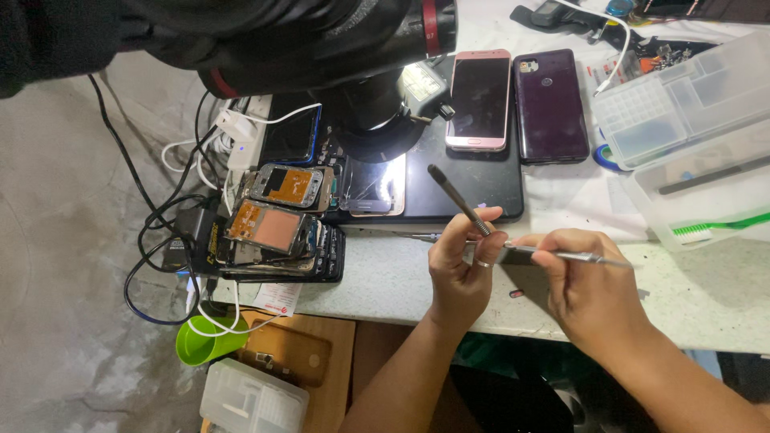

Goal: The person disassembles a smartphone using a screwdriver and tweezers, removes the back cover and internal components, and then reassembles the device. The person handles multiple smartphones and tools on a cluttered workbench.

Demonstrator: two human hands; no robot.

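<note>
My left hand (459, 269) grips a slim dark pen-like tool (457, 199) whose tip points up and to the left over a black work mat (481, 188). A ring shows on one finger. My right hand (589, 293) pinches a thin metal tool (577, 256) held level, its end reaching toward my left fingers. A small dark piece seems to sit between the two hands; I cannot tell what it is. Both hands hover at the front edge of the speckled white bench (385, 281).
A black microscope (361, 48) looms over the mat. A pink phone (479, 100) and a purple phone (551, 104) lie behind. Stacked opened phones (277, 232) and cables sit left. Clear plastic boxes (690, 104) and a green toothbrush (722, 224) are right; a green cup (204, 341) is below.
</note>
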